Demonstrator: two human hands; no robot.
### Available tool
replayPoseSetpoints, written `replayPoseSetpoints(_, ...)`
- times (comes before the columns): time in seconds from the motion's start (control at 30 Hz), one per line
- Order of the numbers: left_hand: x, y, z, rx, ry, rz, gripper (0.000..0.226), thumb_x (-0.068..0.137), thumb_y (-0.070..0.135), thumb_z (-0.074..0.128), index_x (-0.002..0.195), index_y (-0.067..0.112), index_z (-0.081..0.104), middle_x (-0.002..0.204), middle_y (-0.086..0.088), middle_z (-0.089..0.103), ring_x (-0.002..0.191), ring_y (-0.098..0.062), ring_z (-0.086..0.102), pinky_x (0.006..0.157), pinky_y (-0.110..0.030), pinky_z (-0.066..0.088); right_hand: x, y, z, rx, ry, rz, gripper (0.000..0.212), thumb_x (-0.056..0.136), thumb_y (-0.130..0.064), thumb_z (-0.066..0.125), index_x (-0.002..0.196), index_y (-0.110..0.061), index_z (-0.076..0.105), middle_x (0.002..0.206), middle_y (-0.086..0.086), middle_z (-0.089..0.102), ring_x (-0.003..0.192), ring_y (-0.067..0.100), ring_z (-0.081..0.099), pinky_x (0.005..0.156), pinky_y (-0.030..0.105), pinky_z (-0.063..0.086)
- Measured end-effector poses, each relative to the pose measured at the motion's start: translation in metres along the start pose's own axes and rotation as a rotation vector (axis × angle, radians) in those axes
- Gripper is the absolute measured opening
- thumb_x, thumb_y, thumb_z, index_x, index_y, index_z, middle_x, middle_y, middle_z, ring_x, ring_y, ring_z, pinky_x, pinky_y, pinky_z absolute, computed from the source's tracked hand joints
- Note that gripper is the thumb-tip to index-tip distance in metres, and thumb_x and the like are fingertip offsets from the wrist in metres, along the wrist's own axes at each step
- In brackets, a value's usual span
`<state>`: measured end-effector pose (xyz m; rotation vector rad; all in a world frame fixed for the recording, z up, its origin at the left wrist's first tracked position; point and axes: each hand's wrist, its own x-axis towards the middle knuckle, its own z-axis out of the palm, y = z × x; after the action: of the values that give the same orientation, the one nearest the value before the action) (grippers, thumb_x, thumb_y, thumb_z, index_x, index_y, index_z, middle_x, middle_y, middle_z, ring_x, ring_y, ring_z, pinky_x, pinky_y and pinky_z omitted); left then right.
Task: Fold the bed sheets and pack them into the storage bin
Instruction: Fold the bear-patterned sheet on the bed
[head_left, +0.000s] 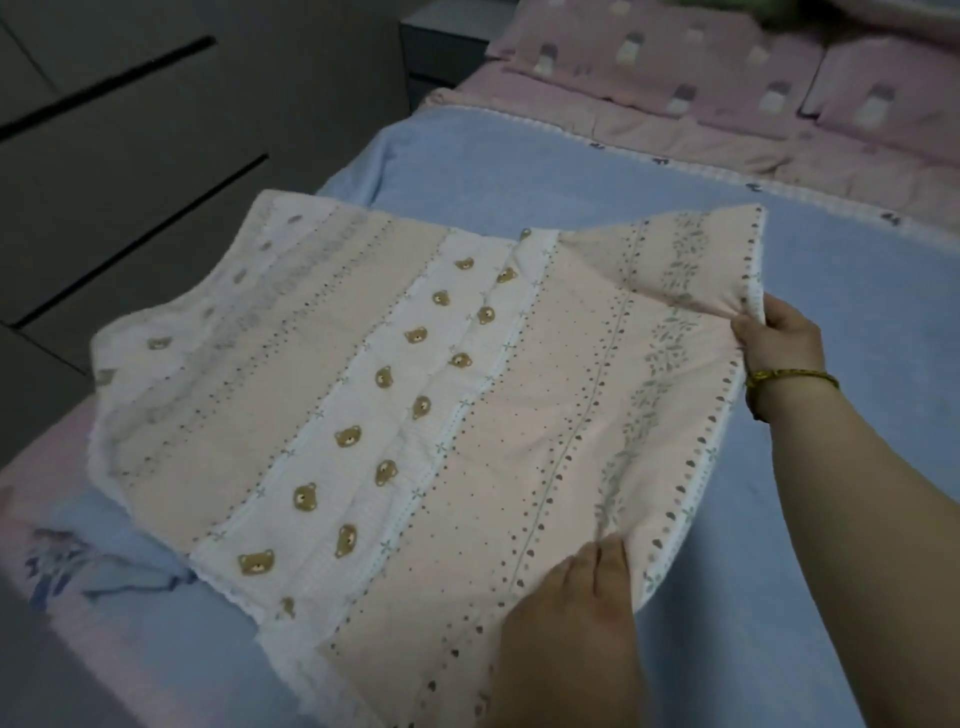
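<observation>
— What did the head camera give you?
— I saw the bear-print sheet (415, 415) spread on a blue blanket (519, 156). My right hand (779, 353), with a gold bracelet (795, 376) at the wrist, pinched the sheet's right edge.
— And the left?
— My left hand (571, 597) pinched the sheet near its closer right corner. Pink bedding (649, 78) lay beyond the sheet.

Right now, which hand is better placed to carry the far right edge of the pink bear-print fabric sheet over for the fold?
Probably the right hand: it pinches that edge of the pink bear-print sheet; the left hand grips nearer the body.
</observation>
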<state>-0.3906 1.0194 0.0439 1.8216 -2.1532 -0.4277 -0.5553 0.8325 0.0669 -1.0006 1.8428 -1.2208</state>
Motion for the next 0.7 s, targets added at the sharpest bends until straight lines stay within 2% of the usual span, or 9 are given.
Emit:
replayPoseSetpoints(0.03,-0.001,0.016,0.016,0.018,0.005,0.017,0.034,0.056,0.042,0.054,0.076,0.029,0.078,0.071,0.017,0.071,0.057,0.005,0.065,0.05,-0.011,0.048,0.003,0.013,-0.027,-0.012,0.032,0.019,0.041,0.094,0.003,0.039,0.134,-0.004,0.044,0.134,0.014,0.05,0.12,0.029,0.049,0.087,0.021,0.037)
replayPoseSetpoints(0.1,-0.007,0.045,0.057,0.038,-0.111,0.041,0.055,0.02,0.055,0.079,0.07,0.034,0.076,0.069,0.021,0.07,0.056,0.009,0.063,0.052,-0.01,0.048,0.01,0.044,-0.066,-0.045,0.087,0.088,0.041,0.095,0.001,0.04,0.136,-0.004,0.042,0.134,0.015,0.049,0.113,0.032,0.053,0.089,0.025,0.039)
replayPoseSetpoints(0.17,-0.018,0.061,0.104,-0.027,-0.264,0.027,0.062,0.005,0.059,0.077,0.063,0.039,0.074,0.067,0.025,0.068,0.055,0.012,0.062,0.051,-0.009,0.048,0.014,0.086,-0.094,-0.063,0.118,0.212,0.045,0.094,0.002,0.041,0.138,-0.004,0.038,0.135,0.02,0.047,0.087,0.028,0.058,0.093,0.033,0.042)
replayPoseSetpoints(0.27,-0.036,0.062,0.157,-0.014,-0.396,0.032,0.041,0.036,0.072,0.056,0.057,0.04,0.072,0.07,0.023,0.069,0.066,0.009,0.064,0.057,-0.01,0.049,0.009,0.149,-0.117,-0.014,0.098,0.387,0.052,0.094,0.0,0.043,0.143,-0.007,0.028,0.139,0.02,0.041,0.106,0.032,0.054,0.095,0.036,0.045)
replayPoseSetpoints(0.4,-0.062,0.057,0.194,-0.081,-0.366,0.174,0.054,0.097,0.048,0.017,0.1,0.026,0.067,0.1,0.002,0.072,0.103,-0.011,0.051,0.084,-0.024,0.04,0.004,0.192,-0.121,0.072,0.084,0.468,0.062,0.095,-0.011,0.045,0.147,-0.01,0.012,0.147,0.01,0.03,0.103,0.023,0.051,0.088,0.029,0.044)
replayPoseSetpoints(0.47,-0.063,0.049,0.193,-0.066,-0.257,0.22,0.063,0.099,0.042,0.009,0.102,0.025,0.069,0.106,0.0,0.071,0.107,-0.011,0.048,0.093,-0.025,0.036,-0.001,0.196,-0.113,-0.034,0.03,0.427,0.067,0.093,-0.019,0.05,0.147,-0.009,0.012,0.146,0.013,0.034,0.111,0.027,0.051,0.1,0.036,0.041)
replayPoseSetpoints(0.57,-0.049,0.033,0.173,0.007,-0.322,0.125,0.046,0.097,0.046,0.013,0.118,0.025,0.048,0.119,-0.002,0.065,0.119,-0.015,0.043,0.109,-0.029,0.012,-0.014,0.196,-0.101,-0.103,-0.016,0.364,0.065,0.09,-0.023,0.057,0.143,-0.009,0.024,0.144,0.011,0.038,0.127,0.027,0.042,0.108,0.035,0.033)
replayPoseSetpoints(0.63,-0.031,0.013,0.153,0.147,-0.317,-0.13,0.055,0.097,0.047,0.006,0.142,0.02,0.019,0.147,-0.011,0.033,0.139,-0.025,0.023,0.114,-0.034,-0.004,-0.021,0.195,-0.096,-0.1,-0.028,0.366,0.063,0.089,-0.022,0.058,0.142,-0.009,0.027,0.143,0.01,0.04,0.127,0.027,0.042,0.106,0.034,0.032)
replayPoseSetpoints(0.7,-0.019,-0.012,0.14,0.275,-0.327,-0.349,0.065,0.094,0.055,0.01,0.142,0.021,-0.019,0.154,-0.008,-0.014,0.143,-0.023,-0.012,0.113,-0.039,-0.013,-0.024,0.196,-0.096,-0.125,-0.036,0.369,0.061,0.09,-0.02,0.056,0.142,-0.007,0.027,0.142,0.012,0.04,0.127,0.029,0.041,0.104,0.033,0.032)
